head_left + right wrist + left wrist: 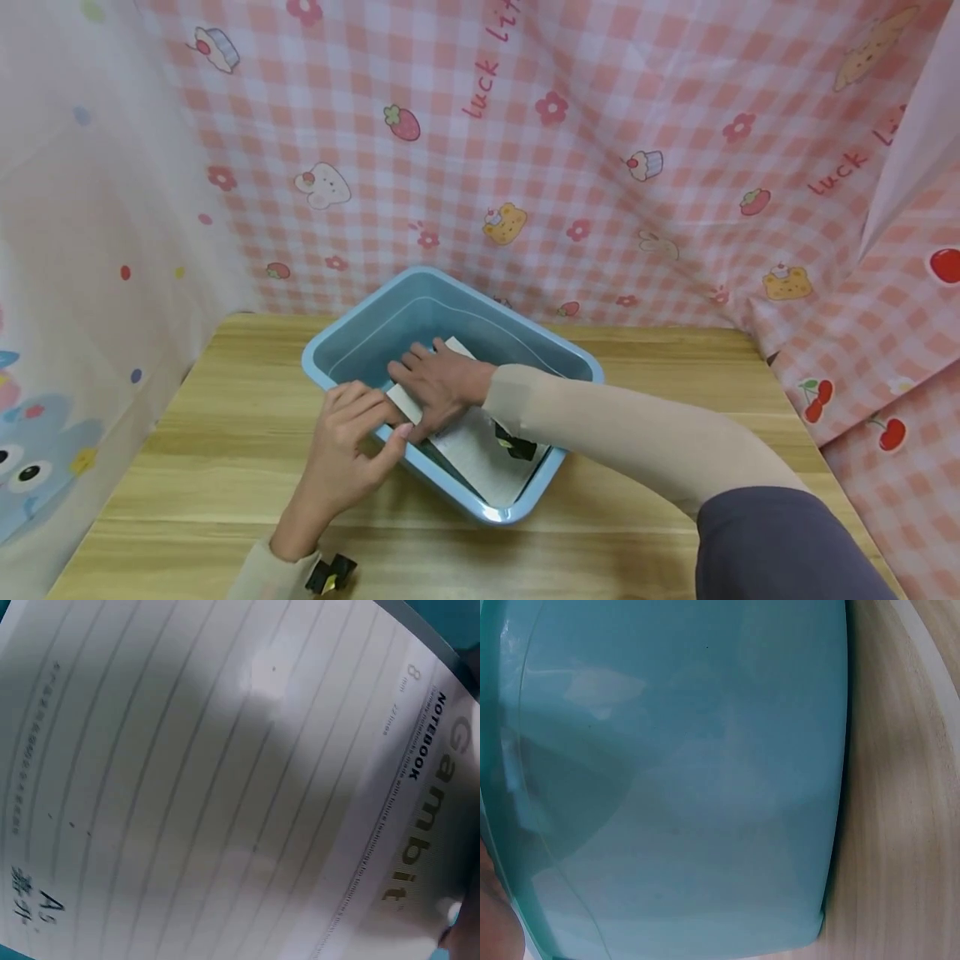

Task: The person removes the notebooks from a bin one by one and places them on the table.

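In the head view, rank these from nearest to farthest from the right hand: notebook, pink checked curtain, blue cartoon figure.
1. Notebook: under the right hand, inside the blue tub.
2. Pink checked curtain: behind the tub.
3. Blue cartoon figure: at the picture's left edge.

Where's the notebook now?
Head view: the notebook lies inside the blue basin, toward its near right end, partly under the right hand. It dominates the right wrist view.

Looks like a makeshift curtained booth. Shows pink checked cloth (450, 167) behind the table (225, 442) and white cartoon cloth (97, 217) to its left.
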The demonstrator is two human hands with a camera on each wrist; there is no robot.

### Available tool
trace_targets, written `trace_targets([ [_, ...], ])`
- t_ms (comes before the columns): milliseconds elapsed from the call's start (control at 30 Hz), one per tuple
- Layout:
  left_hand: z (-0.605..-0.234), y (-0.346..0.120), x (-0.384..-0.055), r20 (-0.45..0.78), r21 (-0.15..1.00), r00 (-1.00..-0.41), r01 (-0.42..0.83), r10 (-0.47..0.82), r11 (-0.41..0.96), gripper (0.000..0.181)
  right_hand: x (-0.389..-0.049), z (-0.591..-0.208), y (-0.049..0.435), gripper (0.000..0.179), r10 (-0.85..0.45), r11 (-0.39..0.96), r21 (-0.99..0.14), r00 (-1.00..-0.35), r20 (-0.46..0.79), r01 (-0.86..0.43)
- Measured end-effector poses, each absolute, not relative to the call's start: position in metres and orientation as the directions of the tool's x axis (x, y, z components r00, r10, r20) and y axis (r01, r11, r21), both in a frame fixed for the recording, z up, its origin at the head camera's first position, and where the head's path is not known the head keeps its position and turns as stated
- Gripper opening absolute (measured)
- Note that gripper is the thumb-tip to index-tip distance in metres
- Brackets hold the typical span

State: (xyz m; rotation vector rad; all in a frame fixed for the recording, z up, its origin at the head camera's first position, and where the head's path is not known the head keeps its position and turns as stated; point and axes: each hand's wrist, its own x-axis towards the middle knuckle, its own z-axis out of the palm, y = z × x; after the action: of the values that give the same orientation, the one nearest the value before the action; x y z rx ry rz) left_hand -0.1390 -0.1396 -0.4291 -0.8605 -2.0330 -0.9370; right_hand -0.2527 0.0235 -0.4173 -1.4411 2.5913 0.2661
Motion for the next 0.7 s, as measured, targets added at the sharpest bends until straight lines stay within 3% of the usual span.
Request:
trace_targets([
  [233, -0.429, -0.139, -0.14, 0.821, 0.316, -0.502, 0.795, 0.271, 0.518, 0.032, -0.26, -0.414, 0.023, 0.077, -0.818, 0.551, 0.087, -0.558, -0.136, -0.83],
  [700, -0.43, -0.139, -0.14, 0.825, 0.32, -0.501, 0.796, 0.261, 0.514, 0.035, -0.27, -0.387, 0.022, 0.07, -0.769, 0.639, -0.039, -0.637, -0.064, -0.768],
])
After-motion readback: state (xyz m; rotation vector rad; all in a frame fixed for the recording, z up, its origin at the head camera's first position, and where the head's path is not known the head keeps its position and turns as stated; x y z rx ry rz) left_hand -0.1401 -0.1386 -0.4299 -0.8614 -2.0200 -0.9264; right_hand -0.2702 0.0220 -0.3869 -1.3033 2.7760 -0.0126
